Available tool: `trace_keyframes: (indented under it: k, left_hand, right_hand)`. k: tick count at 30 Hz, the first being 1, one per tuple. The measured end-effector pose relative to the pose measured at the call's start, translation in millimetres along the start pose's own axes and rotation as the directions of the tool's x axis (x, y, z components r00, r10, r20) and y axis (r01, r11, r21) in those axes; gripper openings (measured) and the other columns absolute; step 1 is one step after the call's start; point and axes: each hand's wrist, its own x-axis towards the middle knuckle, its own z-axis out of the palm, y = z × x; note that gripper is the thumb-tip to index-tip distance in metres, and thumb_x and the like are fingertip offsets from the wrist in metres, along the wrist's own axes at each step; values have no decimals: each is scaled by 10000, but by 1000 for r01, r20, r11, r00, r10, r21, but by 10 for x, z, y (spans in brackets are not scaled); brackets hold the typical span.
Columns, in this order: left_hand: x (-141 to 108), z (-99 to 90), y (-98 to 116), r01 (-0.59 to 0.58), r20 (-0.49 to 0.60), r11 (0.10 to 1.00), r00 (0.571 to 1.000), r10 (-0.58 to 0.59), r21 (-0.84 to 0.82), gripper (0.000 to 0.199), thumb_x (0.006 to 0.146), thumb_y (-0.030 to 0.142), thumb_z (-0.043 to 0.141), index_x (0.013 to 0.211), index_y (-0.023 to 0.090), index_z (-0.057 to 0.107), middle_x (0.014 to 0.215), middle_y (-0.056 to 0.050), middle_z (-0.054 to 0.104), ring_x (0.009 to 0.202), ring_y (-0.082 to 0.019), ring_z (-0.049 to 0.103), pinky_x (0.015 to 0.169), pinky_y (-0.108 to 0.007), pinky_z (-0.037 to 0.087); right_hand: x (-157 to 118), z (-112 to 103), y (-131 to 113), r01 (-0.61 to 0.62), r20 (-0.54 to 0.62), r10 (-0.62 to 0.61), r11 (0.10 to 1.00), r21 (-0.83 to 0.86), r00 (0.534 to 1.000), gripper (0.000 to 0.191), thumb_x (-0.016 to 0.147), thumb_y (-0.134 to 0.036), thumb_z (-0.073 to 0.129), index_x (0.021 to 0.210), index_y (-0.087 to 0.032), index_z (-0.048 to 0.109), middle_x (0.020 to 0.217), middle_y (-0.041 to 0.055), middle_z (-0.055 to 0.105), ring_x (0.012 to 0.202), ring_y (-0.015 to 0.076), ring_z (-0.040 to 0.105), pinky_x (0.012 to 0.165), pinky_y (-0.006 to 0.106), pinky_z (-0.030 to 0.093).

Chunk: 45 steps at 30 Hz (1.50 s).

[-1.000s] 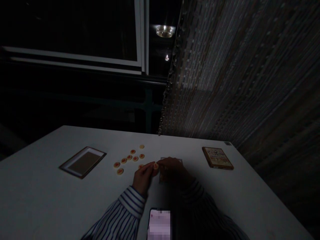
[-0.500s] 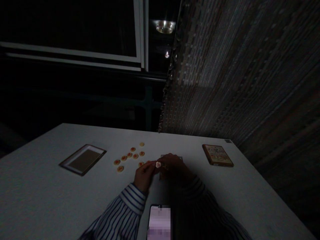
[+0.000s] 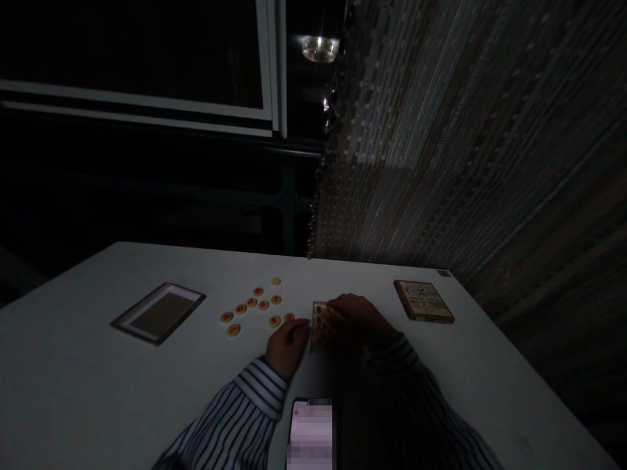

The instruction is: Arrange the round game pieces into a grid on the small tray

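Observation:
My left hand [image 3: 287, 344] rests on the table just left of a small box [image 3: 312, 346], its fingers curled in and thumb near the index finger. Whether anything is inside the curl is hidden. My right hand [image 3: 360, 318] covers the right part of that box, fingers bent down over the pieces in it. Shadow hides what those fingertips hold. Several round Chinese chess pieces [image 3: 319, 320] lie in rows in the box. More loose pieces [image 3: 251, 303] with red characters are scattered left of my hands, and one pale piece [image 3: 276, 281] shows no marking.
An open box lid or tray [image 3: 132, 332] lies at left on the white table [image 3: 88, 385]. A printed box [image 3: 425, 301] sits to the right. A lit phone [image 3: 311, 431] is near me. Behind the table hang a string curtain [image 3: 392, 143] and a dark window.
The piece pinched between my hands is no longer visible there. My right hand has shifted right, uncovering the box's left side and its pieces. My left hand has drawn slightly away.

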Motion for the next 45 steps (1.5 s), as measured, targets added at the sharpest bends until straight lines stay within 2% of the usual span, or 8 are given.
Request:
trace_keyframes:
  k: [5,9,14,19,27,31,37,45]
  left_hand:
    - [-31,5,2,-19,9,998,1000,19,56,243,664,320,585,844,192,686,835,-53,686,785,-191,619,758,-311,469]
    - [-42,-6,32,-44,17,993,999,42,114,237,681,309,565,848,191,683,821,-53,682,749,-184,615,731,-309,473]
    - [-36,-3,-6,-77,40,989,997,73,129,230,697,297,552,857,193,681,837,-59,677,757,-185,610,720,-305,471]
    - [-24,11,-55,-100,31,989,995,97,110,222,689,289,558,853,204,682,822,-46,670,737,-174,602,699,-290,466]
    - [-36,-2,-6,-120,44,981,992,115,153,218,699,290,548,850,204,680,801,-43,665,716,-171,598,675,-285,461]
    - [-38,-3,-19,-120,44,979,993,114,163,216,699,285,545,847,204,679,801,-43,662,715,-170,595,677,-287,460]
    - [-29,-4,-16,-128,55,978,991,121,165,224,709,301,542,859,199,674,825,-50,663,750,-178,604,707,-293,467]
    - [-29,-3,-7,-130,86,960,990,111,249,250,734,292,503,892,172,656,838,-52,661,752,-166,609,700,-287,483]
  right_hand:
    - [3,8,-12,-36,82,40,998,-61,996,287,792,-336,488,1020,-209,607,1003,78,632,908,197,566,728,270,396]
    - [0,34,-67,-22,123,35,994,-108,992,279,771,-416,500,917,-216,630,919,75,654,822,203,599,657,262,416]
    - [-14,57,-110,-14,126,30,992,-124,992,263,778,-425,484,843,-218,632,867,69,665,776,208,616,610,259,424]
    - [-27,42,-129,-19,126,30,996,-90,992,252,795,-387,473,850,-214,647,910,82,666,808,203,615,627,254,429]
    - [-57,48,-133,8,82,-2,997,-81,997,248,803,-335,453,877,-204,650,897,76,669,788,188,615,633,247,424]
    - [-61,68,-113,8,99,0,997,-82,995,234,774,-334,492,876,-198,654,885,79,670,791,182,613,642,236,420]
    - [-63,62,-120,35,114,-20,991,-126,993,253,781,-345,465,784,-186,662,798,80,677,690,195,624,555,242,408]
    - [-65,17,-148,32,155,-14,992,-118,988,246,762,-350,506,834,-174,663,848,86,675,745,191,621,596,238,421]
